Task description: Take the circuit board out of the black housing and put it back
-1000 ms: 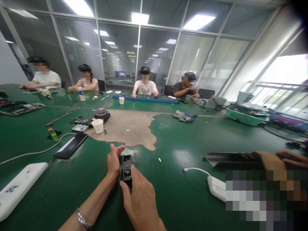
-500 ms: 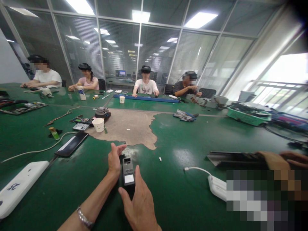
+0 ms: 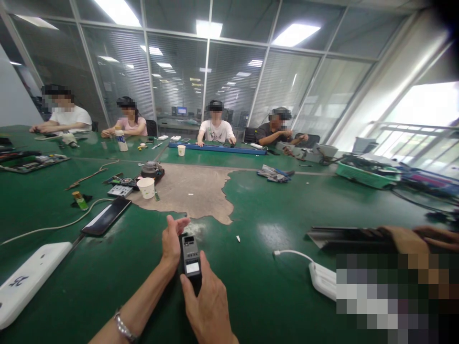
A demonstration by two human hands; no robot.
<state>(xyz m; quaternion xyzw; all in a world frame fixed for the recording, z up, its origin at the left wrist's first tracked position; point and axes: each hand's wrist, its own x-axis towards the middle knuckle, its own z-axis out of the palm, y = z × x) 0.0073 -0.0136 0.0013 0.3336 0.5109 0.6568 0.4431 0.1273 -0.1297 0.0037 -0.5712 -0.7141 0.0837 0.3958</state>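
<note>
Black device point(image 3: 191, 255) lay on the green table point(image 3: 272, 296) between both hands. Left hand point(image 3: 173, 241): fingers extended, thumb apart. Right hand point(image 3: 208, 298): thumb and fingers spread beside the device's lower end.

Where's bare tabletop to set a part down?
Green tabletop between right hand and white cable; also between grey-blue bundle and black channel. Crowded: around the paper cup, with circuit boards, phone and green bottle nearby.
</note>
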